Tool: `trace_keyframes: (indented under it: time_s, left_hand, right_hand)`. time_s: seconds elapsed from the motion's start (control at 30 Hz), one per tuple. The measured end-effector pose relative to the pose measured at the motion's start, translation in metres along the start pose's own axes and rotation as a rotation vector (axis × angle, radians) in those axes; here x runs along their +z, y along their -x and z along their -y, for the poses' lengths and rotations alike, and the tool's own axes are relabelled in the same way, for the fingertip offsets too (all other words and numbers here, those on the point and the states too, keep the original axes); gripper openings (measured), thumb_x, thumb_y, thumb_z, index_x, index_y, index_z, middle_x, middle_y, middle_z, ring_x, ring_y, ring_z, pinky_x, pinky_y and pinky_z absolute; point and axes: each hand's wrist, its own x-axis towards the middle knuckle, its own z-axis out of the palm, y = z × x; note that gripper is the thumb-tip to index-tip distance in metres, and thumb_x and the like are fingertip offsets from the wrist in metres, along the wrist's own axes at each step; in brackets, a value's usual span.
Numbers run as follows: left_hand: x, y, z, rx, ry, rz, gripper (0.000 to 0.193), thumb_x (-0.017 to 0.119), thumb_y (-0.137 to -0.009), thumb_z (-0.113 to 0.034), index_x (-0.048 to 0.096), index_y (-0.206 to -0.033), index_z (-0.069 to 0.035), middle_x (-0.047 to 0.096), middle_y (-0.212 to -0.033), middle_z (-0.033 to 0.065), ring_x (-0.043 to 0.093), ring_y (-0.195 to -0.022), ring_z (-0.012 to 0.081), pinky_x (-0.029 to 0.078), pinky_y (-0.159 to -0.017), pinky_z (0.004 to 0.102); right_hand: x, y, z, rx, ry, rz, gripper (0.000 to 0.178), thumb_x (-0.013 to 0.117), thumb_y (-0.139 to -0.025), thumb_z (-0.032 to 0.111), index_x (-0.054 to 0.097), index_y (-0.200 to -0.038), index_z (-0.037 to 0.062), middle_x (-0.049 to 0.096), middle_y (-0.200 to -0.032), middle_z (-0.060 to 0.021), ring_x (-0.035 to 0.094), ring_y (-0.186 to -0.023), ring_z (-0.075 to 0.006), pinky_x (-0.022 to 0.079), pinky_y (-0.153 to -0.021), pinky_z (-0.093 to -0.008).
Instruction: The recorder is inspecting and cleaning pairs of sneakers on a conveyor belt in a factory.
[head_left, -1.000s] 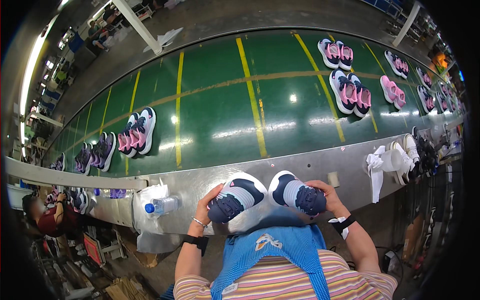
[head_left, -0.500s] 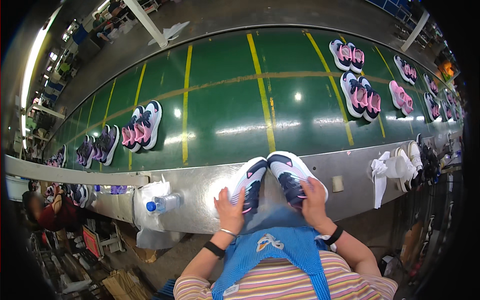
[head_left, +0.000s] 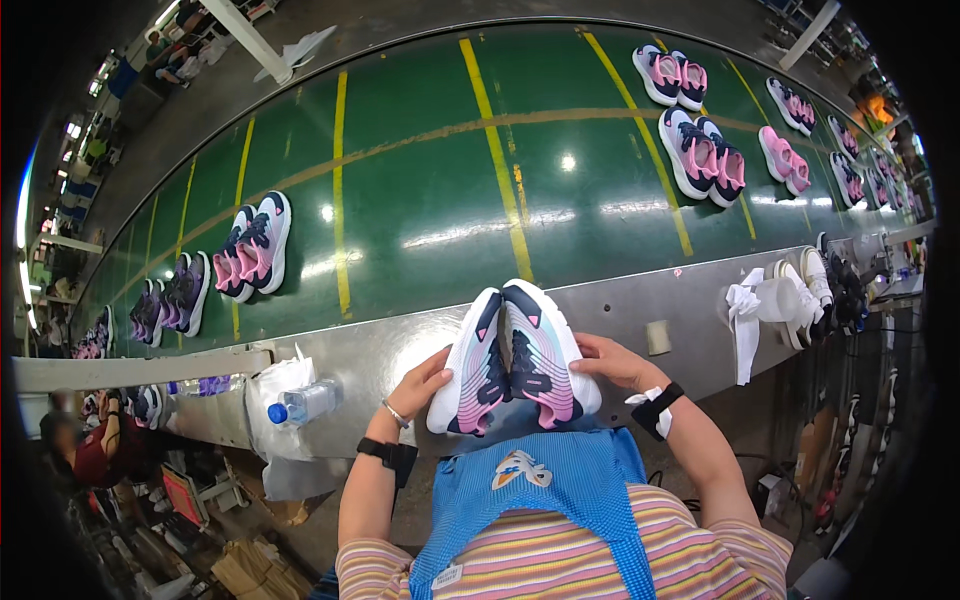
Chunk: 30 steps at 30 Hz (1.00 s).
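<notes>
A pair of navy, white and pink sneakers is in front of me at the metal ledge, toes pointing away and leaning together. My left hand (head_left: 424,383) holds the left sneaker (head_left: 468,372) by the outer side of its white sole. On the other side, my right hand (head_left: 612,363) grips the right sneaker (head_left: 545,352) along its outer sole, thumb at the near end of the side. The fingertips under both soles are partly hidden.
Beyond the metal ledge (head_left: 400,335) runs a green conveyor belt (head_left: 410,220) with yellow lines. It carries a sneaker pair (head_left: 255,247) at left and several more at right. A blue-capped bottle (head_left: 305,402) stands left; white shoes (head_left: 795,295) and a white cloth (head_left: 742,325) lie right.
Both sneakers have come together and tilted, their sides now turned outward. My hands have shifted from over the shoe heels to the outer soles. The view has moved slightly.
</notes>
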Motion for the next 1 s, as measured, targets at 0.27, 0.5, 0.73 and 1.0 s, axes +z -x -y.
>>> trace_keyframes:
  time_s: [0.27, 0.5, 0.73, 1.0]
  left_hand:
    - [0.006, -0.006, -0.006, -0.055, -0.091, -0.058, 0.064, 0.065, -0.075, -0.024, 0.037, -0.128, -0.002, 0.056, -0.089, 0.0085, 0.053, -0.083, 0.0145, 0.043, -0.076, 0.0264]
    - [-0.009, -0.001, -0.013, -0.049, -0.202, -0.333, 0.066, 0.069, -0.070, -0.033, 0.042, -0.122, -0.003, 0.055, -0.082, 0.0080, 0.054, -0.069, 0.0133, 0.044, -0.057, 0.0239]
    - [0.003, 0.000, -0.057, -0.138, 0.101, -0.435, 0.060, 0.060, -0.077, -0.038, 0.038, -0.127, -0.012, 0.055, -0.085, 0.0070, 0.055, -0.063, 0.0132, 0.043, -0.051, 0.0238]
    - [0.000, -0.021, -0.055, -0.060, 0.664, -0.237, 0.049, 0.044, -0.085, -0.039, 0.041, -0.119, -0.004, 0.051, -0.114, 0.0122, 0.053, -0.099, 0.0240, 0.044, -0.085, 0.0367]
  right_hand:
    - [0.010, -0.008, -0.008, -0.052, -0.141, -0.065, 0.063, 0.067, -0.071, 0.010, 0.036, -0.126, 0.0013, 0.053, -0.099, -0.0113, 0.053, -0.093, -0.0180, 0.044, -0.082, -0.0302]
    - [0.037, -0.015, 0.020, -0.019, -0.215, -0.297, 0.063, 0.067, -0.075, 0.013, 0.034, -0.127, 0.0018, 0.053, -0.095, -0.0127, 0.056, -0.085, -0.0176, 0.046, -0.071, -0.0286]
    - [0.053, -0.028, 0.048, -0.062, -0.258, -0.480, 0.067, 0.070, -0.073, 0.018, 0.032, -0.126, -0.0002, 0.055, -0.093, -0.0133, 0.057, -0.080, -0.0181, 0.048, -0.068, -0.0303]
    - [0.042, -0.046, 0.053, -0.215, -0.510, -0.282, 0.051, 0.057, -0.082, 0.033, 0.041, -0.119, 0.0025, 0.055, -0.103, -0.0110, 0.058, -0.086, -0.0207, 0.047, -0.076, -0.0318]
